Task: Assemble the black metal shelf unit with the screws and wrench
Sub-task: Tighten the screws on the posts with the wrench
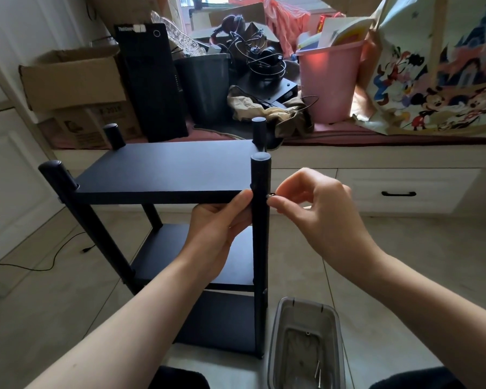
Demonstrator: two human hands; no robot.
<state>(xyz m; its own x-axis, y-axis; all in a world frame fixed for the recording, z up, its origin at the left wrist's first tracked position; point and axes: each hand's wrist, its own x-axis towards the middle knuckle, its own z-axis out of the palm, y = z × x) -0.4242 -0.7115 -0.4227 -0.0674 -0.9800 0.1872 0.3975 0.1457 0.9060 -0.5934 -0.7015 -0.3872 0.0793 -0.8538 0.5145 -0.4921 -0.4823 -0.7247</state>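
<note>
While the black shelf unit (163, 169) stands upright on the tiled floor (404, 262), the left hand (219, 231) grips its near right post (260, 220) just under the top board. Beside that post, the right hand (314, 209) pinches a small screw (270, 195) against it. Below sits a clear plastic container (275, 346) holding a few loose screws (317, 377).

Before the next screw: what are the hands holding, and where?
Right hand pinches a screw at the post; left hand grips the shelf corner.
</note>
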